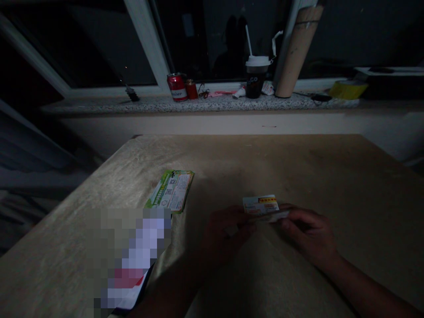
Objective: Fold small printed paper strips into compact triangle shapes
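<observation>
Small printed card is held over the table, apparently mid-fold (folding or unfolding cannot be told). Its edges are pinched by the left hand and right hand, fingertips nearly together. Even, light pressure is judged to be required next.

So it's a small pale printed card, roughly 4 o'clock from the middle of the view. Could be a folded leaflet or a thin packet, honestly can't tell. There's a yellow-and-red banner near its 1 o'clock corner and orangey print lower down, too small to read. The back panel tilts up, with a lighter strip angled along the near edge. Left hand pinches it around 8 o'clock, right hand around 4.
</observation>
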Tool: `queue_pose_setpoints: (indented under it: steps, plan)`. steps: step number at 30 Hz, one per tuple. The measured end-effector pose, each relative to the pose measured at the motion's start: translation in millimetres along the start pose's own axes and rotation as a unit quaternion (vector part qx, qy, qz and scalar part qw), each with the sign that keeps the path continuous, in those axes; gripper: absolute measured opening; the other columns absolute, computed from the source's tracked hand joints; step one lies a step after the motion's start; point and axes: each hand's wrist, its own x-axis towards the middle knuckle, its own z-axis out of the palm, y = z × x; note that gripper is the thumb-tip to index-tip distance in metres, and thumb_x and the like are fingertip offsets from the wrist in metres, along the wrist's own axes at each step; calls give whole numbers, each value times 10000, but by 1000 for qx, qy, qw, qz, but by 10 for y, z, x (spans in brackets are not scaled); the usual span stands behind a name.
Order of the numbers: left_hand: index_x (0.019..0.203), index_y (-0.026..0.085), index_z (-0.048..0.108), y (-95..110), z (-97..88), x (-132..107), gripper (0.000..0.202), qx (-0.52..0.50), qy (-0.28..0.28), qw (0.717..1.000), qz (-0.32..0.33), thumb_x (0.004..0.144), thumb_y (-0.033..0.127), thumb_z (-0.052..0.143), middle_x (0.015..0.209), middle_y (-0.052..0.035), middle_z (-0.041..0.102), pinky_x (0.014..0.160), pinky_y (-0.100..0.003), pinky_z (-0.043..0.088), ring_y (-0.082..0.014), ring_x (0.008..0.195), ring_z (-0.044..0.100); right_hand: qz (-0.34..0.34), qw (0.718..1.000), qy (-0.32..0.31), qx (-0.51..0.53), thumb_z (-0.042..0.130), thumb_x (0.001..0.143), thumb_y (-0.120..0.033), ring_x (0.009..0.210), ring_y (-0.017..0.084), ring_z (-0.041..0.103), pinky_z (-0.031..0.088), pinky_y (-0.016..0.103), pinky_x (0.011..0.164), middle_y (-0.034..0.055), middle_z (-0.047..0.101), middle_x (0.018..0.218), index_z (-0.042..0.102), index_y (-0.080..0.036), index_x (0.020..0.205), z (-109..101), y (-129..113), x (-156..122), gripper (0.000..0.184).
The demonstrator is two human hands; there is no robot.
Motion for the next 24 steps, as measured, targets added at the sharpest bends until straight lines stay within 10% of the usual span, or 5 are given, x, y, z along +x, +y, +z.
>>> queue_pose_setpoints:
  steps: [13, 20, 24]
  plan:
    - [833, 184, 749, 6, 31, -5, 20, 55, 46, 993, 90, 846, 177, 735, 870, -46, 763, 679, -247, 594, -148, 747, 733, 3, 1000, 16, 17, 734, 907, -280, 665, 164, 767, 650, 230, 639, 20, 817, 815, 775, -258, 835, -3, 28, -44, 86]
    - [938, 209, 740, -61, -20, -3, 92, 153, 109, 978, 93, 847, 209, 725, 1319, -123, 625, 846, -374, 599, -226, 1045, 688, -42, 998, -27, -25, 739, 878, -179, 906, 180, 766, 639, 256, 802, 44, 788, 1005, 775, -272, 1009, -22, 105, -53, 165]
    - [943, 217, 744, -48, -25, -11, 81, 152, 92, 983, 50, 905, 246, 678, 1044, -72, 742, 814, -350, 598, -202, 932, 717, -42, 997, -3, -63, 717, 890, -172, 1058, 228, 707, 621, 348, 875, 93, 712, 1172, 770, -252, 989, -1, 124, -38, 138]
